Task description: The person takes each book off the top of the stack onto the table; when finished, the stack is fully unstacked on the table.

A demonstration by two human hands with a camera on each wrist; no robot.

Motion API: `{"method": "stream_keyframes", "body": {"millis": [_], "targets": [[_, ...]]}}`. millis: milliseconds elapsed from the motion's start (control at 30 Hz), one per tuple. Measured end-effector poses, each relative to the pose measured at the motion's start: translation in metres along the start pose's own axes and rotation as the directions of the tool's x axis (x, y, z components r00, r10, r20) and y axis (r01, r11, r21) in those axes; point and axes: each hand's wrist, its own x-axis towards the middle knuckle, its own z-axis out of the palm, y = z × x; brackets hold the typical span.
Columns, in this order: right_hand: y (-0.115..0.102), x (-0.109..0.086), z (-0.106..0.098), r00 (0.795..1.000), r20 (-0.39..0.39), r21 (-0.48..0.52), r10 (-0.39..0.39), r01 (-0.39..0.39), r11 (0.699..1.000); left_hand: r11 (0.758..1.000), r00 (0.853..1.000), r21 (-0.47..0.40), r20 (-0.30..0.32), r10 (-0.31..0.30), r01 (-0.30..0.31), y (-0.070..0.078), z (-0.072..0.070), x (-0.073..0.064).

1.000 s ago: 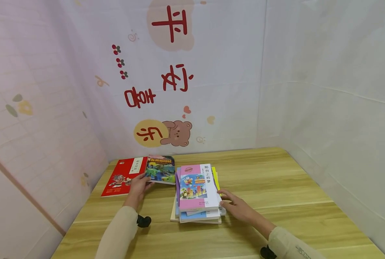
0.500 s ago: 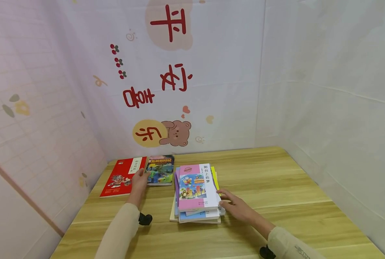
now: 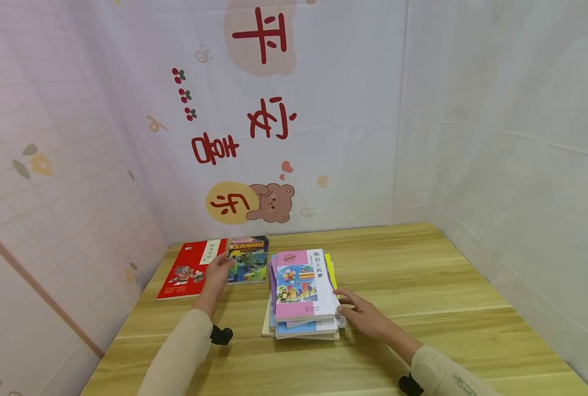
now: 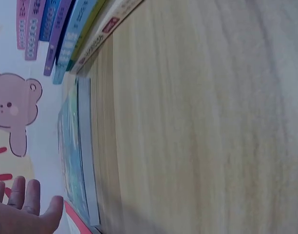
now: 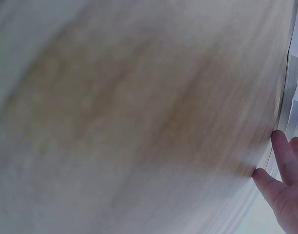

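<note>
My left hand [image 3: 216,275] hovers at the left edge of a colorful blue-green comic-style book [image 3: 248,259], near the right side of a red book [image 3: 194,269]. In the left wrist view its fingers [image 4: 32,197] are spread and the book's page edge [image 4: 88,156] shows beyond them. Both books lie flat, side by side, at the table's back left. My right hand [image 3: 368,320] rests its fingertips against the right side of a stack of several books, topped by a pink-and-white book [image 3: 303,286]. In the right wrist view those fingers [image 5: 285,158] reach the stack's edge; they hold nothing.
A wood-grain table [image 3: 402,264] carries all the books. Printed cloth walls [image 3: 343,137] stand behind it and along both sides. A yellow book [image 3: 329,267] sticks out from the stack's right side. A black wrist device [image 3: 221,335] sits at the left cuff.
My left hand has let go of the colorful book, which settled flat beside the red book, and has drawn slightly up and left. The right hand stays at the stack.
</note>
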Motion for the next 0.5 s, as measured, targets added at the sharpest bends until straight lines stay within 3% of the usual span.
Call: {"method": "stream_keyframes", "body": {"millis": [167,500], "targets": [[0.001,0.0,0.0,1.0,0.002,0.004,0.0,0.0,1.0,0.999,0.999,-0.043,0.049,0.013,-0.011,0.004,0.003,-0.007],[0.0,-0.002,0.0,1.0,0.002,0.015,0.003,-0.003,1.0,0.998,0.996,-0.056,0.084,0.021,-0.017,0.01,0.01,-0.02]]}}
